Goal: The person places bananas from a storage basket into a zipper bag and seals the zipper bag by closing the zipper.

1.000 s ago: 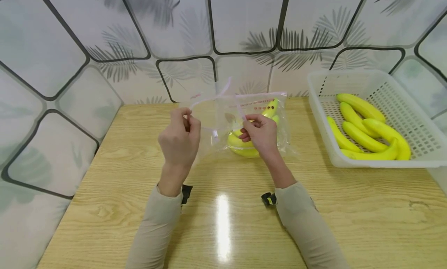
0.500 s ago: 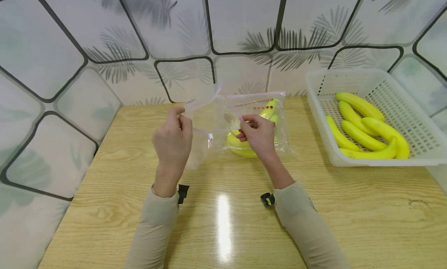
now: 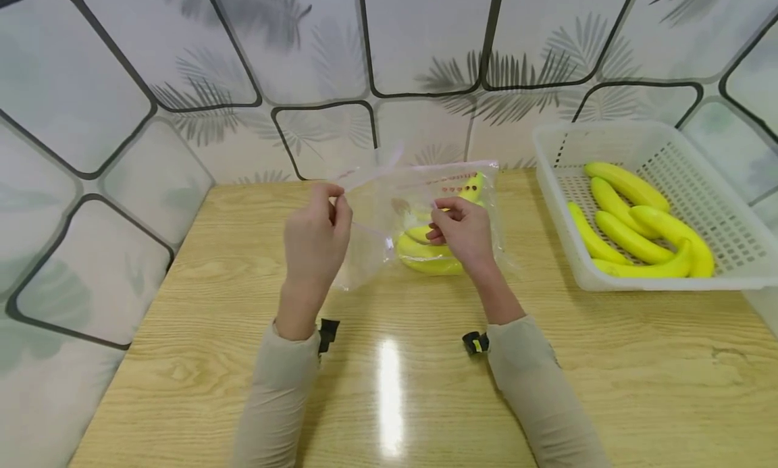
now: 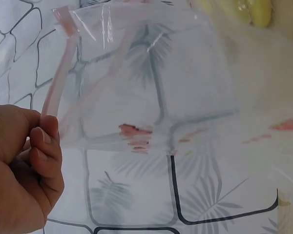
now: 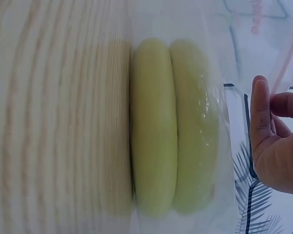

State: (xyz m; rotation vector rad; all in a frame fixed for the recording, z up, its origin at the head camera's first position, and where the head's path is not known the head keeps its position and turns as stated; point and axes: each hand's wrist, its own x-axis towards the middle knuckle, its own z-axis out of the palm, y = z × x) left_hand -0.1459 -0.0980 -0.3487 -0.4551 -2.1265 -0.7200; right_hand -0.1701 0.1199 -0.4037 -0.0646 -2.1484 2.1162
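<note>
My left hand [image 3: 317, 235] pinches the pink zip edge of a clear zip bag [image 3: 361, 252] between thumb and fingers. In the left wrist view, the bag's pink strip [image 4: 58, 83] runs up from the left fingertips, and red print shows on the film. My right hand [image 3: 462, 231] pinches another part of a pink-edged strip [image 5: 289, 58]. Below and behind it, bananas [image 3: 425, 255] lie inside clear printed plastic on the table. Two of them [image 5: 154, 126] show side by side in the right wrist view. Whether the overlapping film is one bag or two, I cannot tell.
A white perforated plastic basket [image 3: 614, 283] stands at the right with several bananas [image 3: 650, 218] in it. The wood-grain table [image 3: 200, 360] meets a patterned wall covering [image 3: 425, 56] at the back and left. A black wrist device [image 3: 475, 344] sits at the right cuff.
My left hand shifted left, then came back right, keeping its pinch on the bag edge. The right hand moved slightly right. The bananas and basket stay in place.
</note>
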